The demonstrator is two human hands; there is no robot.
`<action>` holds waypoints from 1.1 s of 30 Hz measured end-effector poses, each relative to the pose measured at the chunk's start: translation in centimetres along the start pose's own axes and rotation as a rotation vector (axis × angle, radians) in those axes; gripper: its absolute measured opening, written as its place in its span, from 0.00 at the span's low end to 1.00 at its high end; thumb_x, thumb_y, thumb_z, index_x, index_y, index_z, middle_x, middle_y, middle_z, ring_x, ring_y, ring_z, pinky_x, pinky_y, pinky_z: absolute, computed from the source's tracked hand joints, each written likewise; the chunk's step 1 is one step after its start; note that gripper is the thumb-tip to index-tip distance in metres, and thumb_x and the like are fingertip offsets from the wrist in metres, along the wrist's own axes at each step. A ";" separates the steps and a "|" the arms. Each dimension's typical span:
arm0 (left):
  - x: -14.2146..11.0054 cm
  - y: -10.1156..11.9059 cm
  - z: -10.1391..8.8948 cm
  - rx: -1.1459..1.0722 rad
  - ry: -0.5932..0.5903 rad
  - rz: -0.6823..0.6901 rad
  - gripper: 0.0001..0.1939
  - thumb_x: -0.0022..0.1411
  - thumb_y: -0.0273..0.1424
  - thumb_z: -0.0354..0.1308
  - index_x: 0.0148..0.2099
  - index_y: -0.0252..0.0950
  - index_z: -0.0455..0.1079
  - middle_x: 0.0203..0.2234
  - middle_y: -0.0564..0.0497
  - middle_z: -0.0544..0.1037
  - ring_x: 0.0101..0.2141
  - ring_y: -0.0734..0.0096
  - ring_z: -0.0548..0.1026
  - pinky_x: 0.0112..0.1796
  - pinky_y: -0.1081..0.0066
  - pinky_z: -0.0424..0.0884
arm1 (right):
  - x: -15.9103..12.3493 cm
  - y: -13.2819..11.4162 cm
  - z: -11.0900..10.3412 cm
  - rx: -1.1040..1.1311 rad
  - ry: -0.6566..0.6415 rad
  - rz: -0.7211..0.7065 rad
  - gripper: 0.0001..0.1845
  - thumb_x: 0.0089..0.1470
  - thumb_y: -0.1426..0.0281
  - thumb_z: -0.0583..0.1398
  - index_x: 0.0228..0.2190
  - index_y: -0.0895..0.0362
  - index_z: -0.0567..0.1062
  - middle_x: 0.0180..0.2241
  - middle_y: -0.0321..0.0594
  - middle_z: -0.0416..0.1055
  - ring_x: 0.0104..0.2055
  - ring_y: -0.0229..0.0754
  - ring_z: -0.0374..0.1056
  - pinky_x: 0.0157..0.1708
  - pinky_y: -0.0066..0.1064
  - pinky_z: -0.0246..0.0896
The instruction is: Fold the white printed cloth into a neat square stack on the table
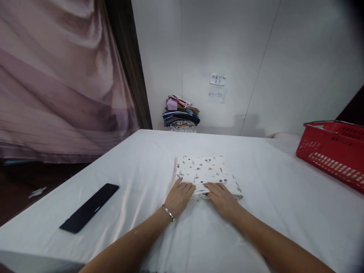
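Note:
A folded white cloth (pixel 203 169) with small printed motifs lies flat in the middle of the white-covered table. My left hand (pixel 179 197) is at its near left edge, fingers over the top layer and the thumb out of sight. At the near right part of the same edge is my right hand (pixel 223 199), its fingers on top and its thumb tucked against the edge. Both hands hold this near edge, with a short stretch of layered hem visible between them. A silver bracelet (pixel 168 212) circles my left wrist.
To the left on the table (pixel 136 163) lies a flat black object (pixel 90 207). Folded clothes (pixel 181 113) are stacked by the far edge against the wall. A red plastic basket (pixel 335 151) stands at the right. A pinkish curtain (pixel 62 83) hangs at left; paper labels (pixel 217 87) are on the wall.

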State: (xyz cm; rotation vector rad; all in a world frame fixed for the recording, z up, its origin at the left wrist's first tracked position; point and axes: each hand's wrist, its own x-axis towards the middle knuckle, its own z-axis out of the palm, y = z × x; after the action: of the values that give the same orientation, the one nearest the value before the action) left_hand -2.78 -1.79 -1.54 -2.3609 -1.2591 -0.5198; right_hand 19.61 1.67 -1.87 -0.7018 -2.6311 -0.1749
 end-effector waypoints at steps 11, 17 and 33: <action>0.2 0.5 -0.8 -0.031 -0.106 -0.024 0.14 0.60 0.22 0.46 0.48 0.37 0.61 0.37 0.49 0.72 0.38 0.70 0.69 0.51 0.61 0.55 | 4.7 2.3 -4.1 0.405 -0.122 0.125 0.18 0.58 0.63 0.49 0.49 0.48 0.67 0.58 0.39 0.54 0.57 0.44 0.55 0.45 0.35 0.63; 0.3 0.5 -0.9 -0.023 -0.097 -0.026 0.12 0.62 0.24 0.43 0.46 0.36 0.61 0.33 0.51 0.72 0.35 0.70 0.69 0.53 0.58 0.51 | 12.2 5.8 1.6 0.246 -0.272 0.189 0.30 0.58 0.54 0.45 0.58 0.53 0.54 0.61 0.45 0.45 0.63 0.48 0.38 0.58 0.49 0.39; 0.3 0.4 0.1 -0.044 -0.168 -0.143 0.07 0.61 0.23 0.45 0.41 0.34 0.61 0.31 0.48 0.71 0.34 0.67 0.68 0.40 0.63 0.60 | 17.1 5.4 6.7 0.184 -0.375 0.206 0.33 0.56 0.49 0.41 0.59 0.51 0.49 0.62 0.42 0.40 0.63 0.48 0.35 0.57 0.52 0.32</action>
State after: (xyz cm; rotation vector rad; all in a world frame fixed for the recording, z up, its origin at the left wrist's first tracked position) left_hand -2.32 -1.74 -1.56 -2.4046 -1.5144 -0.4029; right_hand 6.51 15.53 -0.68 -1.0151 -2.8460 0.2823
